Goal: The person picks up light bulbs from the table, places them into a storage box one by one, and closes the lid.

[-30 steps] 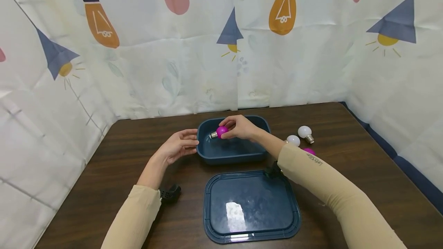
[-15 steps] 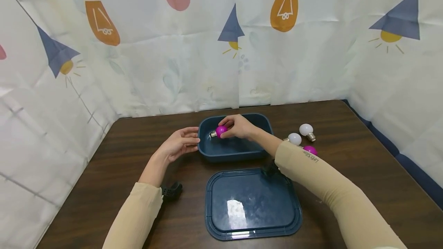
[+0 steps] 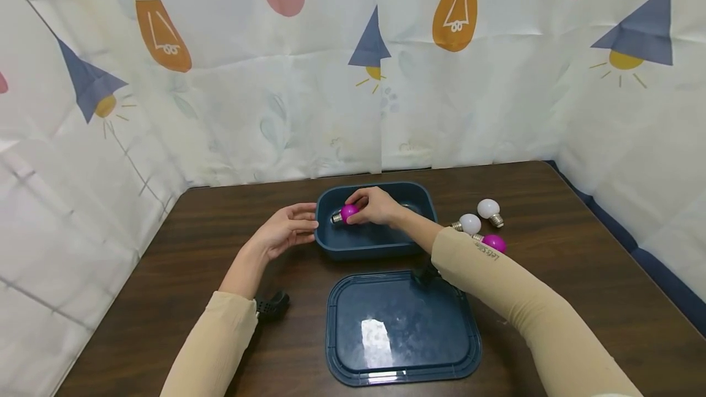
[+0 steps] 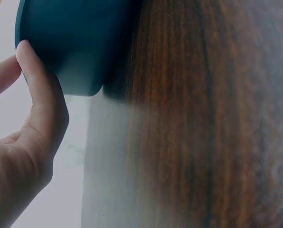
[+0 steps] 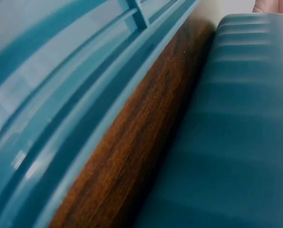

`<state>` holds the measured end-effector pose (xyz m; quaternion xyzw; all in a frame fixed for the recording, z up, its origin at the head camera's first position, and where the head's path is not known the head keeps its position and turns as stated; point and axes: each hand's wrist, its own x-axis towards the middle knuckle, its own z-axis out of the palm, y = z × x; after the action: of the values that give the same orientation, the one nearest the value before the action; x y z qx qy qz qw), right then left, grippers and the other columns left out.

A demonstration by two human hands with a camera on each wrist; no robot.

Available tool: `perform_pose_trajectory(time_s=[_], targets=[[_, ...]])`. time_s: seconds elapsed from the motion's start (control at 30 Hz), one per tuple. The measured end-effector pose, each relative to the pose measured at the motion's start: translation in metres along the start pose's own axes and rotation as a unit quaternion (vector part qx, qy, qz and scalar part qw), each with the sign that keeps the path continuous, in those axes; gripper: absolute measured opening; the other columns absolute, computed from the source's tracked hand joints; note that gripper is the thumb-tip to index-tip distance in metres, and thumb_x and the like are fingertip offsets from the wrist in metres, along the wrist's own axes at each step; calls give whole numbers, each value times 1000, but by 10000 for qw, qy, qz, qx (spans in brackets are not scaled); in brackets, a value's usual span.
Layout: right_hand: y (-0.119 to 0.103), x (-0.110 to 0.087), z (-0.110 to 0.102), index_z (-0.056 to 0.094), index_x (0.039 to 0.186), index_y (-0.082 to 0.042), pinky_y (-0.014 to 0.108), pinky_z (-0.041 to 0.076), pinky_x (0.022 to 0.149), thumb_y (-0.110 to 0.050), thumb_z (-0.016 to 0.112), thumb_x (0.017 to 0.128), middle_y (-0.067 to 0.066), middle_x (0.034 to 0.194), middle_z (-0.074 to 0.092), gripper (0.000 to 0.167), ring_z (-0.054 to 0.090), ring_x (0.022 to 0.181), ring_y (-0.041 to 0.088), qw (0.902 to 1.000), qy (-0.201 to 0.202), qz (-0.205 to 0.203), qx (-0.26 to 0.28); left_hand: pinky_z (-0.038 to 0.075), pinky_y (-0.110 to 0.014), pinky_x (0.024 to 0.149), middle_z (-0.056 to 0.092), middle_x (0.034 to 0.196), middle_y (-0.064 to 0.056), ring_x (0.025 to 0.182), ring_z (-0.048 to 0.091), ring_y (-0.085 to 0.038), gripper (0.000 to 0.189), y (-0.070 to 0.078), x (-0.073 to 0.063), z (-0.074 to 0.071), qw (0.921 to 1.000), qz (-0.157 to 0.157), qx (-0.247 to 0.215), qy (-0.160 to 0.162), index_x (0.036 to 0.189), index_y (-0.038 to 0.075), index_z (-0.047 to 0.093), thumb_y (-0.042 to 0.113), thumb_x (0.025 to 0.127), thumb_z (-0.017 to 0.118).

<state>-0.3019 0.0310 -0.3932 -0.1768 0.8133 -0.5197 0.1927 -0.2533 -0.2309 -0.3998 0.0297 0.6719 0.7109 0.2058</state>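
Head view: right hand's (image 3: 375, 207) fingers clamped on a magenta bulb (image 3: 349, 212) within the blue container (image 3: 375, 253); left hand's (image 3: 282, 230) fingers, slightly apart, at its left end. Left wrist: fingertip touching container. Right wrist: container beside lid (image 5: 61, 90).

Reads roughly "Lets S…" in small dark letters (image 3: 486, 250) on the beige right sleeve (image 3: 524, 293), to the right of the blue box (image 3: 369, 253) and slightly lower than the box in the head view. Runs slantwise along the sleeve in one short line. Blurs after the "S", too small to make out.
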Motion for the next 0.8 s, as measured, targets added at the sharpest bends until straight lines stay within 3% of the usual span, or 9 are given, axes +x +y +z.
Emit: perform_pose_trajectory(time_s=[0.5,0.8], targets=[[4,2,3,69,131,-10,39,53,94,-21,84,87,12,118,67,47,60,109,28,9974,78,-85,-707,59,-30,82,58,129,-19,90,70,-17,61,-2,0,-2,10000,-27,-27,6,156,-2,31,1,102,60],[4,-1,-3,65,134,-6,39,53,95,-19,85,87,13,118,68,53,63,109,26,9949,197,-343,-927,60,-30,81,62,124,-17,90,71,-16,60,0,-1,-1,10000,40,-31,-35,155,-3,32,0,102,60]])
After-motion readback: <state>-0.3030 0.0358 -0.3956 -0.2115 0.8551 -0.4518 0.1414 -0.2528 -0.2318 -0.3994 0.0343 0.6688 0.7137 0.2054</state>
